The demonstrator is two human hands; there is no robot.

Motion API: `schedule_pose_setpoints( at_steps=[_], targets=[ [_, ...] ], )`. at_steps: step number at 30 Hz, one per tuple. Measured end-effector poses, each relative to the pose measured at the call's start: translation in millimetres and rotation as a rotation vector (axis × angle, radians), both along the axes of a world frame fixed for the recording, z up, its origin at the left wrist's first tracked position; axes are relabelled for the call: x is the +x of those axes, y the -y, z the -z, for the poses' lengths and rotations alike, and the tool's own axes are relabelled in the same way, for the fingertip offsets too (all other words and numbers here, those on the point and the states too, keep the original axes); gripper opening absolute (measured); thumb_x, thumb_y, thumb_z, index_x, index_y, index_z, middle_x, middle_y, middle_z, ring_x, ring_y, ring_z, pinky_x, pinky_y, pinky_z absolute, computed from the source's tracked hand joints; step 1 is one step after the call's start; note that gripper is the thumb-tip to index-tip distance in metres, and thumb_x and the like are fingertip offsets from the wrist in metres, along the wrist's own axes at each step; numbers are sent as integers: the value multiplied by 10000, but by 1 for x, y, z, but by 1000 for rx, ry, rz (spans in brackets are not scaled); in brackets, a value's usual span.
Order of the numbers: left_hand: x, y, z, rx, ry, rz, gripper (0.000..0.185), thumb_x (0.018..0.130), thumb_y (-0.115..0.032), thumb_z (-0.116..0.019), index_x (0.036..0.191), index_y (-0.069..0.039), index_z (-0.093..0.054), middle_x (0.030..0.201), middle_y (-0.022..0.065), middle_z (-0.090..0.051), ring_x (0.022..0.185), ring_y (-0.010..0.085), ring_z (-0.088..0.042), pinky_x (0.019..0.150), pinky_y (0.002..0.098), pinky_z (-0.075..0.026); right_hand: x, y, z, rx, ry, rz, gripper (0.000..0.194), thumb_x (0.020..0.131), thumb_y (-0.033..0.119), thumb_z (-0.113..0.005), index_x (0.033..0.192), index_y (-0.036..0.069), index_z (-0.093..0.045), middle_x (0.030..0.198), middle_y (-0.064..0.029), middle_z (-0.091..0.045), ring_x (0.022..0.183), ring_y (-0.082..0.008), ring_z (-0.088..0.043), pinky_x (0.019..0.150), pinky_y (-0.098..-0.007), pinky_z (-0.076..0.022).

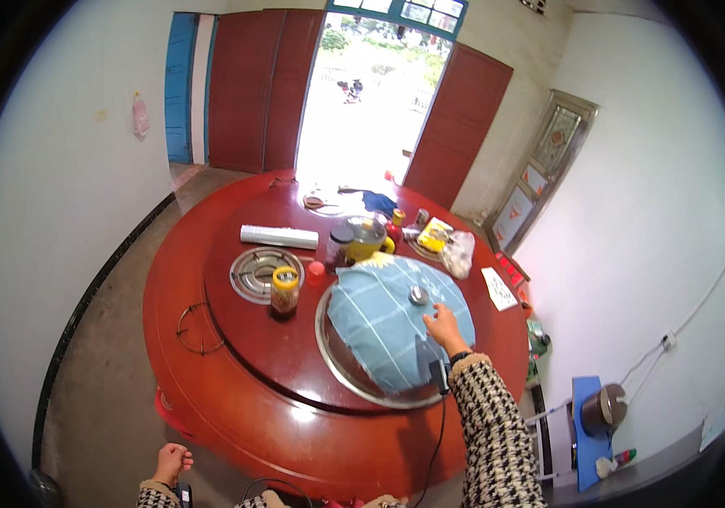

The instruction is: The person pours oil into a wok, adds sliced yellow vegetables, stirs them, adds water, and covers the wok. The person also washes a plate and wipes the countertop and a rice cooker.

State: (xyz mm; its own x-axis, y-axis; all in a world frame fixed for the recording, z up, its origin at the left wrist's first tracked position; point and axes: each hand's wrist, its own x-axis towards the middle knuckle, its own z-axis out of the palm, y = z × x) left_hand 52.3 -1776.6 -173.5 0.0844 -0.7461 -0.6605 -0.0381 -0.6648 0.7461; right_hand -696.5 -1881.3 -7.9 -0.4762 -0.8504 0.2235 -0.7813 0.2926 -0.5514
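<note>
My right hand [444, 327] reaches over a blue cloth [388, 343] with white checks, its thumb and fingers apart and nothing visible between them. Just beyond the fingertips, a small round metal object [419, 295] rests on the cloth. The cloth drapes over whatever lies beneath it, inside a large round tray [325, 363] with a silver rim. A black device [440, 376] with a cable sits at my right wrist. Low at the left, my left hand [172, 461] hangs beside the table edge, away from everything on top, with its fingers curled and no object visible in them.
The round red table [261, 438] carries a raised turntable [223, 298]. On it stand a yellow-lidded jar [284, 293], a dark-lidded jar [338, 249], a silver roll [278, 237], a red cup [315, 273], a yellow pot [365, 238] and a plastic bag [459, 255]. A metal ring stand [200, 328] lies left.
</note>
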Motion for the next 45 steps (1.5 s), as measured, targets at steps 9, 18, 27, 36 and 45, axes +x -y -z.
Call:
schedule_pose_setpoints(
  at_steps=[9,18,27,36,45],
  targets=[
    [-42,87,-31,-25,0,122,162,992,-155,-484,988,-5,-544,858,110,-637,659,180,-635,579,294,-539,-18,89,17,195,-119,89,660,805,396,-675,1327,35,-493,1193,-294,-544,1108,-439,-552,942,-451,-467],
    [-80,152,-23,-51,-40,253,171,998,-188,-506,979,-25,-552,870,83,-642,675,146,-621,588,276,-528,-8,88,3,197,-225,122,476,748,299,-673,1141,37,-622,1096,-271,-568,996,-431,-587,866,-473,-488],
    [-166,187,-58,-104,-147,610,161,1002,-172,-496,969,-26,-554,855,33,-615,681,108,-582,645,266,-518,-82,-63,-117,36,109,272,364,869,220,-670,1178,31,-631,794,-5,-558,692,-103,-520,621,-255,-436],
    [-312,226,-27,-175,-275,929,179,986,-166,-522,997,4,-574,863,52,-633,687,105,-601,607,249,-515,-102,-257,-155,-201,270,555,284,906,187,-628,1153,47,-618,717,82,-467,559,-17,-377,472,-204,-289],
    [-447,251,-25,59,-445,775,240,975,-155,-489,1152,5,-462,965,105,-597,699,168,-644,581,270,-547,-92,-339,-149,-18,48,791,293,873,198,-675,1088,5,-628,797,56,-474,717,-62,-415,640,-219,-356]
  ],
)
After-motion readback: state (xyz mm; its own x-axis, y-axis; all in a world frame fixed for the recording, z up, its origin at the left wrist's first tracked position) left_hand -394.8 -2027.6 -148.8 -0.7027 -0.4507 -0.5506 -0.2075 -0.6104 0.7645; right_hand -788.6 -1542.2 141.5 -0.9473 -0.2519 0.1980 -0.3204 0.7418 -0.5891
